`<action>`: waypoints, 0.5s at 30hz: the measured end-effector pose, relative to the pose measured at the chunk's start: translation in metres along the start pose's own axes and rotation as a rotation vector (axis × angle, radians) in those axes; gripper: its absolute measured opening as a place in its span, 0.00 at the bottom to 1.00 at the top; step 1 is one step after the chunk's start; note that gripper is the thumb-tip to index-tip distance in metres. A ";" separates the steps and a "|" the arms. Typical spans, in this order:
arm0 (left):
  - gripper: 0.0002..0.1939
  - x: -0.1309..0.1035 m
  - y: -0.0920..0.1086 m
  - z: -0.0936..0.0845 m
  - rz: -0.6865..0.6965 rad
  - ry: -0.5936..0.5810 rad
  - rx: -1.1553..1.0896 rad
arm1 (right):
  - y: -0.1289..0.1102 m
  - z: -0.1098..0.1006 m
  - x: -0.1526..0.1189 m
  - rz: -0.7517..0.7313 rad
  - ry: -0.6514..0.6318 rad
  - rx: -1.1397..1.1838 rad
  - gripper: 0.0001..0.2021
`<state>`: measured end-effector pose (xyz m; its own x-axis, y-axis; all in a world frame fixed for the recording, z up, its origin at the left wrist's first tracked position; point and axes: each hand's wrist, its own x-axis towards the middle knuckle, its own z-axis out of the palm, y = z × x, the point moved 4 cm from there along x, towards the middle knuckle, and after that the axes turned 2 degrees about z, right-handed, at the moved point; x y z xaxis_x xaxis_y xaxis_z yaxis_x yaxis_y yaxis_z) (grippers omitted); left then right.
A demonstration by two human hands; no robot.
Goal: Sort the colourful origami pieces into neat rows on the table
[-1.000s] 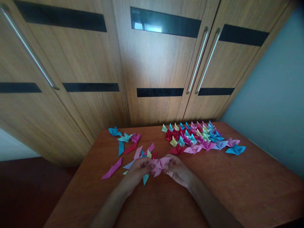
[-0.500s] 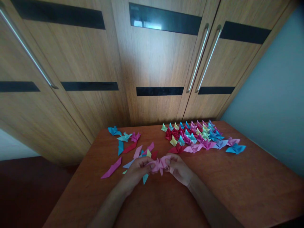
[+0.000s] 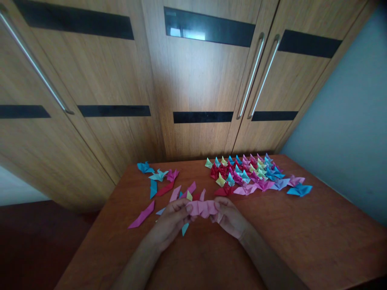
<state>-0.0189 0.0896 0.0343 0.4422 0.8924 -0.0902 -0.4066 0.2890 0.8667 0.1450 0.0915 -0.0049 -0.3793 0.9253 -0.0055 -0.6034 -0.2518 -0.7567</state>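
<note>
A pink folded paper piece (image 3: 203, 208) is stretched between both hands above the front middle of the table, with a narrow pointed tip sticking up from its far side. My left hand (image 3: 173, 221) pinches its left end between thumb and fingers. At the right end, my right hand (image 3: 231, 216) grips it the same way, with the fingertips partly hidden behind the paper. Close beyond my left hand lie loose folded strips, among them a pink one (image 3: 175, 194), a yellow one (image 3: 189, 195) and a light teal one (image 3: 185, 229), partly covered by the hand.
Rows of colourful origami pieces (image 3: 244, 177) stand at the back right of the brown table (image 3: 287, 233). Several folded pieces, including a blue one (image 3: 145, 167) and a magenta strip (image 3: 142, 215), lie on the left. A wooden wardrobe (image 3: 199, 80) rises behind the table.
The pink paper piece has been tilted between my hands: its flatter side now shows and a tip points up, where a tip pointed down before. Both hands keep their hold.
</note>
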 end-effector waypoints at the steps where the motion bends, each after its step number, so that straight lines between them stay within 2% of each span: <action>1: 0.06 0.000 -0.003 0.001 -0.004 -0.008 -0.054 | 0.000 0.001 -0.001 -0.011 0.009 0.049 0.12; 6: 0.06 -0.001 -0.012 0.005 -0.031 -0.015 -0.208 | 0.000 0.002 -0.003 0.006 0.020 0.130 0.12; 9: 0.07 -0.002 -0.012 0.003 -0.037 -0.001 -0.207 | 0.000 -0.001 -0.003 0.023 0.011 0.090 0.14; 15: 0.11 -0.002 -0.012 0.000 -0.059 0.020 -0.160 | 0.000 -0.009 0.000 -0.037 0.049 0.104 0.19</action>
<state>-0.0146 0.0843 0.0241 0.4534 0.8787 -0.1494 -0.5036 0.3909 0.7705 0.1515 0.0940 -0.0109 -0.3218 0.9467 -0.0127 -0.6871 -0.2427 -0.6848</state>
